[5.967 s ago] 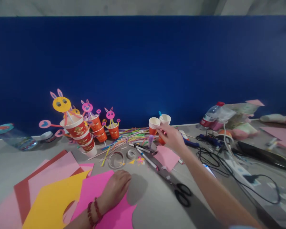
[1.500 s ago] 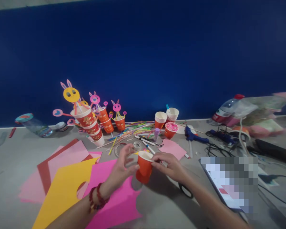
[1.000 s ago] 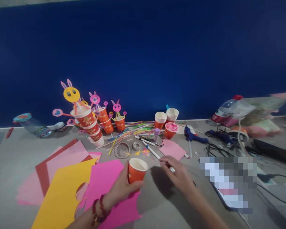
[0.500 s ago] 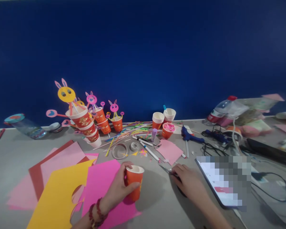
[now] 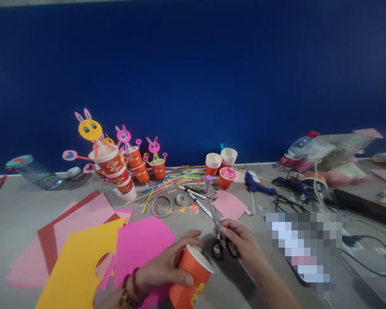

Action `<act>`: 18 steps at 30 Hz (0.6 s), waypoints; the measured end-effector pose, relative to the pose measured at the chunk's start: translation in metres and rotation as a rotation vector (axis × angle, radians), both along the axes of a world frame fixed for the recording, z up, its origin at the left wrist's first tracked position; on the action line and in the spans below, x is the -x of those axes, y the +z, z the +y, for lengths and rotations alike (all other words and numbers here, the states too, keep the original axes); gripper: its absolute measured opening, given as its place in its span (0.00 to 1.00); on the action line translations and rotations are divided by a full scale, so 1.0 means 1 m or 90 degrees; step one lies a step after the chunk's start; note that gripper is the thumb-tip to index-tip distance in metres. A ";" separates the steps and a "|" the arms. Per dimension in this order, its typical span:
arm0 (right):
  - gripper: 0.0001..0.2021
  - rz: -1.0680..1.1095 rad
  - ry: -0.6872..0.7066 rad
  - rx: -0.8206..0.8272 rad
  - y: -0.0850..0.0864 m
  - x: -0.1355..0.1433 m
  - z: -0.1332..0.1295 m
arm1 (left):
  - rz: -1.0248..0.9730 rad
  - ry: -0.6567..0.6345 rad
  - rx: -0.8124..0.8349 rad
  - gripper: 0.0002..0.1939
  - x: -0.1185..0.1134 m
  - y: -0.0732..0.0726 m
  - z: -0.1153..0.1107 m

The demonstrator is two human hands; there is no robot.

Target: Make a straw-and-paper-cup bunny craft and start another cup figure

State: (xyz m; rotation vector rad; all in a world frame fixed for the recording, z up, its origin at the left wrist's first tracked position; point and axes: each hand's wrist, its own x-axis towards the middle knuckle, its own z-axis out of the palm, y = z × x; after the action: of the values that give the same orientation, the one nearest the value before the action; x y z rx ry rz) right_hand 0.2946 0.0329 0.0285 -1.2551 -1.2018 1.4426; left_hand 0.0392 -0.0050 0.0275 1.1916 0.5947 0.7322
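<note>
An orange paper cup [image 5: 190,277] with a white inside and yellow lettering is tilted in my left hand [image 5: 167,266], its rim turned up and to the right. The thumb presses the cup's side and the fingers reach around the back. To the right of it, my right hand [image 5: 239,240] grips scissors [image 5: 221,238] with black handles, raised off the table, blades pointing away from me. Pink paper [image 5: 141,249] and a yellow sheet [image 5: 73,257] with round cut-outs lie under and beside my left forearm.
Rabbit-figure cups [image 5: 111,161] stand at the back left. Stacked paper cups [image 5: 213,162], a cup of pink scraps [image 5: 227,178] and a blue glue gun [image 5: 256,184] are at the back. A phone [image 5: 296,244] lies right of my hand, near cables. Sticks [image 5: 180,177] and pens [image 5: 200,205] lie mid-table.
My right hand has lifted the scissors off the table and moved slightly left. My left hand has brought the cup closer to me and to the right, tipping it over.
</note>
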 end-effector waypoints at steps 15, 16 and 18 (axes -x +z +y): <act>0.21 -0.012 0.021 -0.067 0.015 0.042 0.001 | -0.261 0.028 0.290 0.26 -0.012 0.012 -0.012; 0.22 0.012 0.036 -0.036 0.015 0.042 0.001 | -0.272 0.033 0.296 0.25 -0.012 0.012 -0.012; 0.23 0.058 0.062 0.016 0.013 0.042 -0.001 | -0.282 0.040 0.312 0.23 -0.011 0.011 -0.012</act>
State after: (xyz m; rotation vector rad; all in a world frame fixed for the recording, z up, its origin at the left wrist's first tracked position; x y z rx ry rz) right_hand 0.2523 0.0321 0.0418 -1.1479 -1.2001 1.5726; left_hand 0.0498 -0.0170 0.0381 0.5360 0.4061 0.8154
